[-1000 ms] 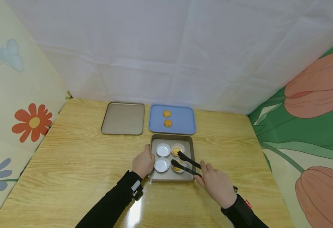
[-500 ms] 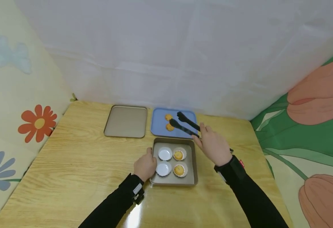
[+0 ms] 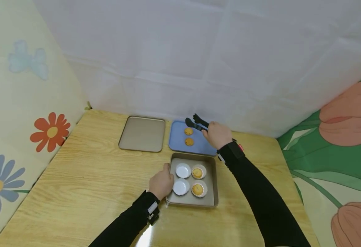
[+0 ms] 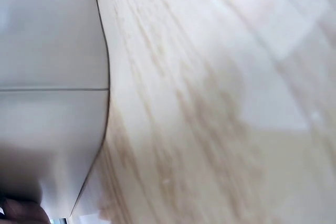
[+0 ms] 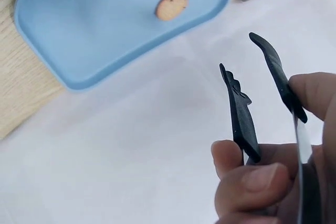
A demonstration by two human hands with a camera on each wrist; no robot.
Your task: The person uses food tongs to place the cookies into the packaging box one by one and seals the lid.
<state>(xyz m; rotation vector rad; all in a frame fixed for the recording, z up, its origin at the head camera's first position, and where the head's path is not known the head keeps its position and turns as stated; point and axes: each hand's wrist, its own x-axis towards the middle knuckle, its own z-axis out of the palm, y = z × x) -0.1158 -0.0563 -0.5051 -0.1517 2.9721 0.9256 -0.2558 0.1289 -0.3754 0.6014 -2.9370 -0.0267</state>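
Observation:
My right hand point(image 3: 218, 134) holds black-tipped tongs point(image 5: 239, 111) over the blue tray point(image 3: 175, 143). In the right wrist view the tongs' tips stand apart with nothing between them. Two round cookies point(image 3: 189, 141) lie on that tray. At the left wall of a deep baking pan point(image 3: 211, 197), my left hand point(image 3: 161, 183) grips the rim. Inside the pan are two bare white paper cups point(image 3: 181, 187) on the left and two cups with a cookie point(image 3: 197, 189) in each on the right. The pan's outer wall point(image 4: 52, 51) fills the left side of the left wrist view.
A flat brown-grey tray point(image 3: 142, 133) lies left of the blue one. Behind the wooden table point(image 3: 106, 178) hangs a white cloth point(image 3: 174, 58), close to the tongs. Flower-printed panels point(image 3: 347, 144) flank both sides.
The right hand has lifted the tongs away from the right-hand cups and carried them forward over the blue tray's back edge. The left hand has stayed at the pan while the view shifted.

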